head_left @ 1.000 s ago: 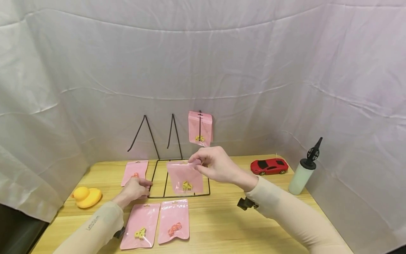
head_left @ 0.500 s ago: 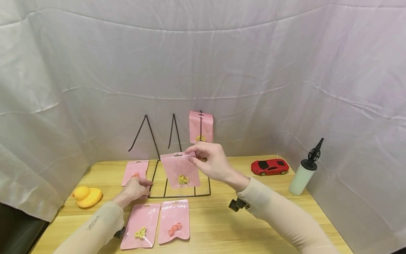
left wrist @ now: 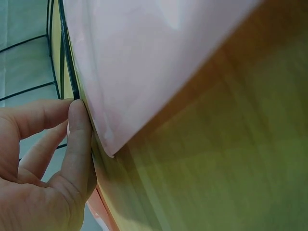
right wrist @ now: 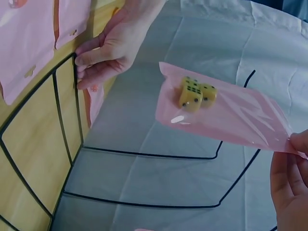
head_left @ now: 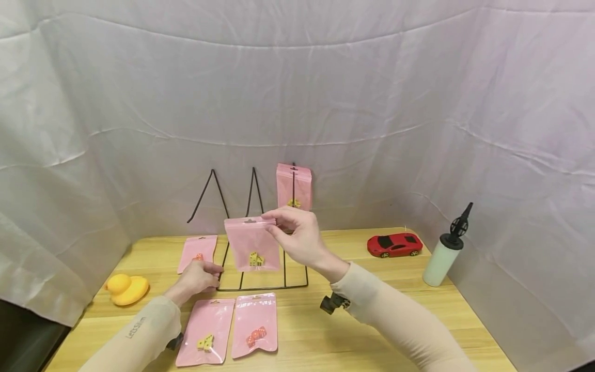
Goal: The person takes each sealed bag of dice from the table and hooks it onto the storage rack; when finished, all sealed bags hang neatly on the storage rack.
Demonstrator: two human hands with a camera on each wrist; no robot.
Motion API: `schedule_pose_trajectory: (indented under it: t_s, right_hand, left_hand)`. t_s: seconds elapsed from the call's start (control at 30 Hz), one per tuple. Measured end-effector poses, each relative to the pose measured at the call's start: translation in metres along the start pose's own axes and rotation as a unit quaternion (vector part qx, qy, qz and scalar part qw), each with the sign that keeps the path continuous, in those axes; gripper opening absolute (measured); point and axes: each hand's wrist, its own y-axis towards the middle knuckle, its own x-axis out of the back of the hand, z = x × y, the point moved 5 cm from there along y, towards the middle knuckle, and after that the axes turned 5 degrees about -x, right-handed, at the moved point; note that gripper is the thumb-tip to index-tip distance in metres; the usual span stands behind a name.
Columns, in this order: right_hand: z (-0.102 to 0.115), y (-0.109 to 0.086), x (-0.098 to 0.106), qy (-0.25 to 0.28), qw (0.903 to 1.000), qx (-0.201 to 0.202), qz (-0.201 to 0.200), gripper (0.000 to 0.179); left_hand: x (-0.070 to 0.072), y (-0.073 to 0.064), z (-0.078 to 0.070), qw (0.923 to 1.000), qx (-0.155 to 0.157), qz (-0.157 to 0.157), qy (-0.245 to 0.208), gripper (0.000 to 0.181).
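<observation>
My right hand (head_left: 299,235) pinches the top right corner of a pink zip bag (head_left: 244,237), which hangs upright above the rack's base with yellow dice (right wrist: 191,96) at its bottom. My left hand (head_left: 197,279) pinches the front left corner of the black wire display rack (head_left: 265,288); in the left wrist view, thumb and forefinger meet on the wire (left wrist: 69,53). Two rack hooks, the left hook (head_left: 200,195) and the middle hook (head_left: 250,191), carry no bag. Pink bags (head_left: 302,183) with yellow dice hang on the right hook, partly behind my right hand.
In front of the rack lie a pink bag with yellow dice (head_left: 213,315) and one with red dice (head_left: 255,315). Another red-dice bag (head_left: 190,248) lies beside my left hand. A yellow rubber duck (head_left: 127,290), red toy car (head_left: 395,244) and hand pump (head_left: 441,263) stand around.
My right hand has moved left and a little up with the pink bag, from the right side of the rack towards the middle hook. The left hand stays on the rack.
</observation>
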Motion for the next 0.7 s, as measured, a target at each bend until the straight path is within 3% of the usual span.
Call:
schedule_pose_trajectory:
  t_s: [0.53, 0.7]
  right_hand:
    - [-0.011, 0.001, -0.011, 0.002, 0.9984, -0.004, -0.056, 0.021]
    - [-0.016, 0.000, -0.016, 0.003, 0.9973, 0.013, -0.073, 0.021]
  left_hand:
    - [-0.001, 0.000, 0.001, 0.9999, -0.010, -0.004, -0.001, 0.050]
    - [-0.001, 0.002, 0.003, 0.9999, -0.010, -0.003, -0.002, 0.049]
